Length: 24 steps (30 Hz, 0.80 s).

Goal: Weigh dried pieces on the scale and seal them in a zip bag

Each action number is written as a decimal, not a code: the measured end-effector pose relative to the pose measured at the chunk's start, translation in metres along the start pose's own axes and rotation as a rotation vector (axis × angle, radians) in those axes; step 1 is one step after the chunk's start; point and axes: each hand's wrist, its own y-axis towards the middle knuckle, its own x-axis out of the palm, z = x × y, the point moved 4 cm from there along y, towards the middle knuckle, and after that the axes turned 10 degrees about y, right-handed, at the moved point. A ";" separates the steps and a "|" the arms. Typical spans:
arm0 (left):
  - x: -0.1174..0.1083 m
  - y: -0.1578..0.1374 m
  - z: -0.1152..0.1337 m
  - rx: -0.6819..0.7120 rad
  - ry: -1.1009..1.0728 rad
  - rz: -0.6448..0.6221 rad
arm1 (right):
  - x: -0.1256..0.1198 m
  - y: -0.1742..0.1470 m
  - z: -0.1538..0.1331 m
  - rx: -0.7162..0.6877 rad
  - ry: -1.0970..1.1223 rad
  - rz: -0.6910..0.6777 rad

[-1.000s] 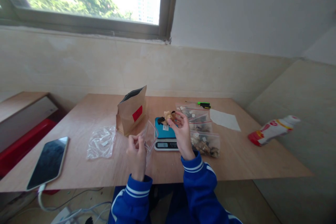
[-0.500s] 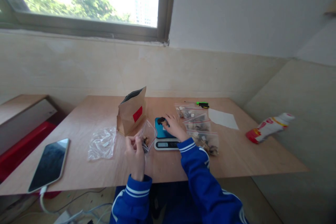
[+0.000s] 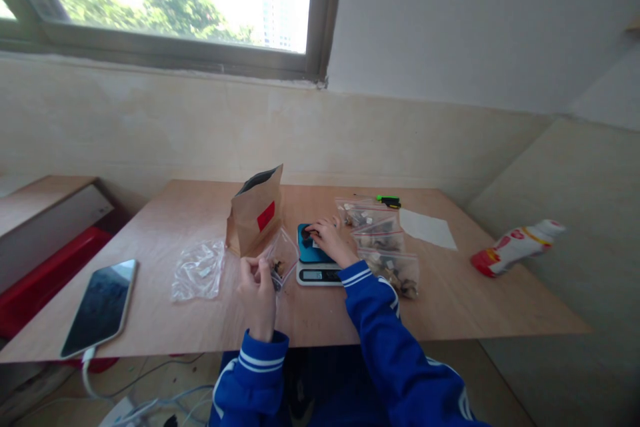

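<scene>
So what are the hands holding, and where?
Left hand pinches the small clear plastic zip bag by its lower edge; right hand fingers dark pieces on the blue scale.

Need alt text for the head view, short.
Left hand holds a small clear bag open while the right hand picks at dark pieces on a blue scale. A brown paper pouch stands behind; filled bags lie right.

You are getting soft daylight from the window (image 3: 165,0) at eleven o'clock, and its panes are blowing out to white glare. The table (image 3: 450,307) is showing even light with only faint shadows. Straight lines are bowing toward the edges. Small items at the centre are looking soft, and the phone (image 3: 100,307) screen is reflecting pale sky.
</scene>
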 end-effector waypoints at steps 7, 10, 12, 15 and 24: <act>0.003 -0.001 0.003 0.014 0.001 -0.004 | -0.054 -0.009 -0.054 -0.091 0.286 0.249; 0.005 -0.003 0.003 0.026 -0.007 0.022 | -0.058 -0.016 -0.089 -0.221 0.355 0.113; 0.005 -0.004 0.003 0.029 0.012 0.032 | -0.054 -0.019 -0.108 -0.297 0.393 -0.011; 0.004 -0.005 0.003 0.023 0.019 0.045 | -0.050 -0.019 -0.113 -0.334 0.454 -0.047; 0.003 -0.004 0.005 0.022 -0.148 0.070 | -0.015 -0.018 0.018 0.142 0.015 0.139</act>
